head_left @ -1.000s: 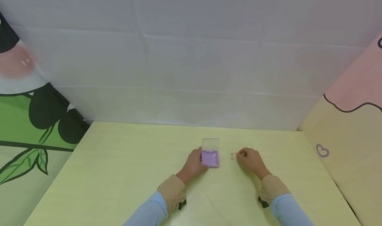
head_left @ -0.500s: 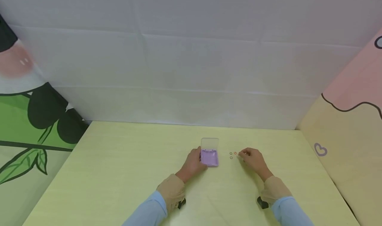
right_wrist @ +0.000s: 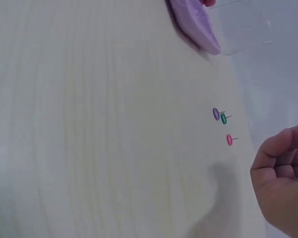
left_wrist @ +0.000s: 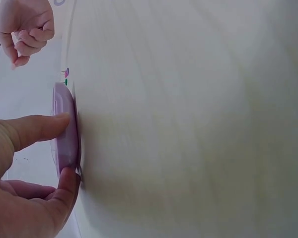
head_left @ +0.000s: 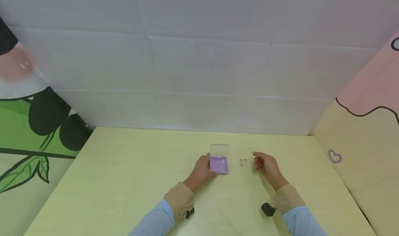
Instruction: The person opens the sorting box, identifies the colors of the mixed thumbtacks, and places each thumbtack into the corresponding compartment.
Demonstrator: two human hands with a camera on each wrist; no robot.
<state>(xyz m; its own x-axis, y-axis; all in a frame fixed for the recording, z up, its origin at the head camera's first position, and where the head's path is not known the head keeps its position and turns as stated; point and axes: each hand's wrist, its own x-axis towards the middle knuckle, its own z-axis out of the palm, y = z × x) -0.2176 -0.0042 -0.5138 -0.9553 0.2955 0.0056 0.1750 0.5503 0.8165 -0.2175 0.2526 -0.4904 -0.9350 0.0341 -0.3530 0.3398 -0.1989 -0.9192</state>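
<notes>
Head view shows us the left hand (head_left: 201,173) clamped on a small, square purple plastic box (head_left: 219,166), its clear plastic lid (head_left: 219,149) raised, on the pale yellow table (head_left: 124,180). Near it lie a purple round thumbtack (right_wrist: 216,114), a green round thumbtack (right_wrist: 224,118) and a pink round thumbtack (right_wrist: 229,140). Their thin pins point up, so we think a careless push could prick a finger. Right hand (head_left: 268,168) fingers mostly curl; we cannot tell if they pinch anything. A bump could scatter the tacks.
</notes>
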